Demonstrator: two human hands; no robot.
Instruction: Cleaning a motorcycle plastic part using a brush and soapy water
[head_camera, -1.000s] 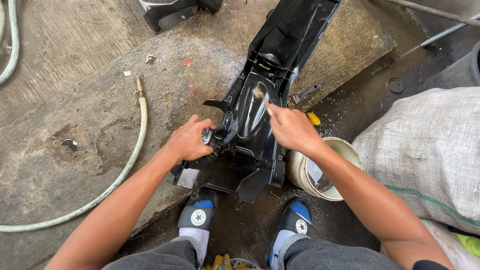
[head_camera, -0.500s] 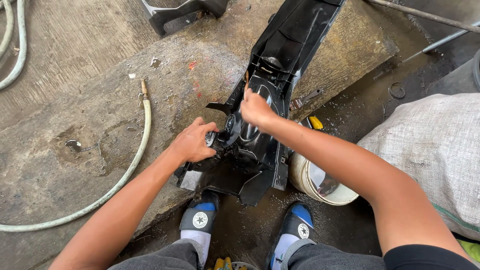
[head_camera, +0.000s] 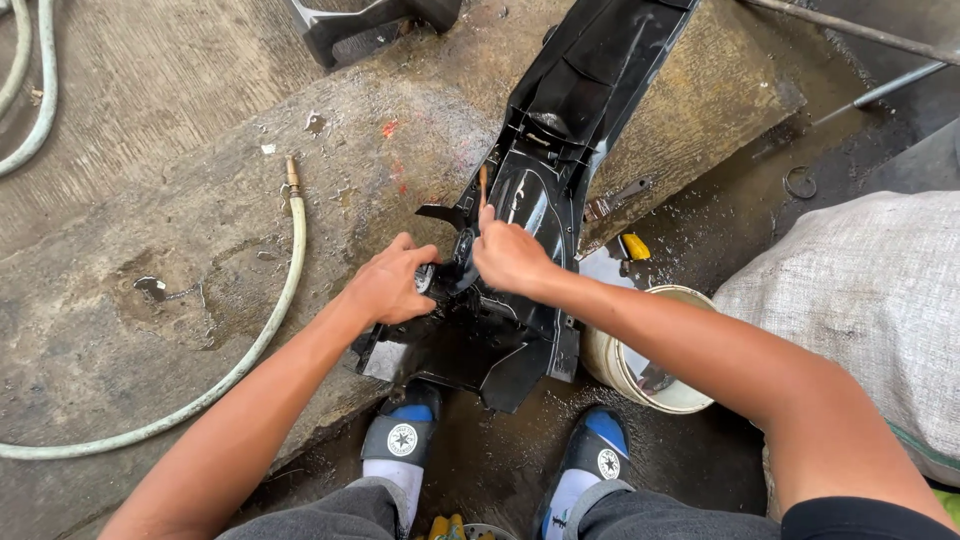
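A long black plastic vehicle body panel (head_camera: 585, 110) lies on a wet concrete slab (head_camera: 180, 260), its near end just above my feet. My left hand (head_camera: 388, 285) grips the panel's left edge next to a small round fitting. My right hand (head_camera: 508, 255) is closed around a thin brown-handled tool (head_camera: 484, 186), a brush or stick, whose tip pokes up from my fist over the panel's inner channel. Both hands are close together, almost touching.
A pale hose (head_camera: 240, 355) with a brass end curves across the slab at left. A white bucket (head_camera: 640, 380) of dirty water stands right of the panel, with a yellow object (head_camera: 634, 246) behind it. A large woven sack (head_camera: 870, 310) fills the right. Another black part (head_camera: 370, 22) lies at top.
My right hand has moved left across the panel toward my left hand and now holds the thin tool upright. My left hand has stayed on the panel's left edge.
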